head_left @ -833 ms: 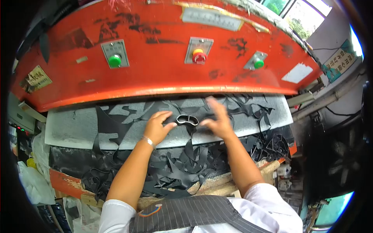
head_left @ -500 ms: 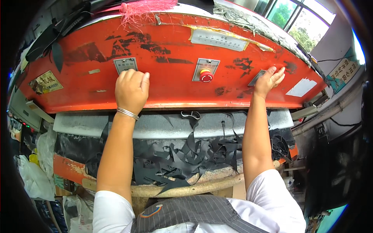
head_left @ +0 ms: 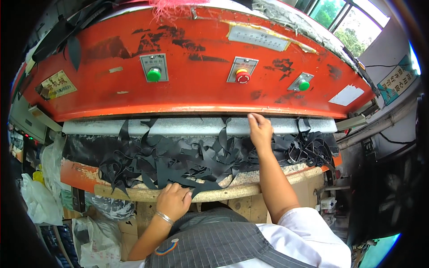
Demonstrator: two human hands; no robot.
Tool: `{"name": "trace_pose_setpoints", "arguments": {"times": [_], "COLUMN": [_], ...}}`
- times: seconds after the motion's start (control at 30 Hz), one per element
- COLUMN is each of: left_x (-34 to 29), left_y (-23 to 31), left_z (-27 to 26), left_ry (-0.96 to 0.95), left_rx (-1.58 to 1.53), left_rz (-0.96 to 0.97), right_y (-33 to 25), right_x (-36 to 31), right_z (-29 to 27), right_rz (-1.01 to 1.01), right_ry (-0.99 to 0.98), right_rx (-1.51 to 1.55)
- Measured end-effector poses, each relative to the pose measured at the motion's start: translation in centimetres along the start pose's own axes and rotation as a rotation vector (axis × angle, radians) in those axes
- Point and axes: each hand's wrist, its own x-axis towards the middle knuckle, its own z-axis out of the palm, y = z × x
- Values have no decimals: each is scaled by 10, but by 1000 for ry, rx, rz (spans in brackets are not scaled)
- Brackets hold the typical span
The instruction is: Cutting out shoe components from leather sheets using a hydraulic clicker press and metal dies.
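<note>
Fingers (head_left: 170,188) of the left hand (head_left: 173,203) are bent and held close together, and they're laid at the wooden rail (head_left: 219,195), right where the front edge of the black scraps (head_left: 201,156) is draped over it. A pointed strip end is seen just beside those fingertips, on the right; whether any of it is pinched can't be told from this angle.

The right hand (head_left: 261,131) is raised farther in, in front of the pale grey board (head_left: 187,127). Its fingers are curled in a bit with the tips bunched near the lower lip of the red machine head (head_left: 201,96). Can't be told if anything is gripped there, or if the board is actually being touched. One dark strip (head_left: 223,128) is hung over the board's front edge just left of that hand, and another (head_left: 304,126) is hung well off to the right.

As for the scraps, they're heaped in a tangle between the board and the rail, so most of the pile is spread beyond the left fingertips and below the right ones. Two green buttons (head_left: 153,74) and a red one (head_left: 242,77) are mounted on the machine's face, with both hands well clear of them.
</note>
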Motion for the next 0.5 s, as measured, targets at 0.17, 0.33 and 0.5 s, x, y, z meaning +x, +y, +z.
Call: {"name": "trace_pose_setpoints", "arguments": {"times": [0.17, 0.33, 0.5], "left_x": [3, 17, 52], "left_y": [-7, -10, -35], "left_z": [6, -10, -43], "left_ry": [116, -102, -411], "left_rx": [36, -20, -153], "left_rz": [-11, 15, -9], "right_y": [-35, -15, 4], "right_x": [10, 31, 32], "right_z": [52, 84, 86], "right_rz": [9, -143, -441], "right_ry": [-297, -132, -32], "right_rx": [-602, -544, -213]}}
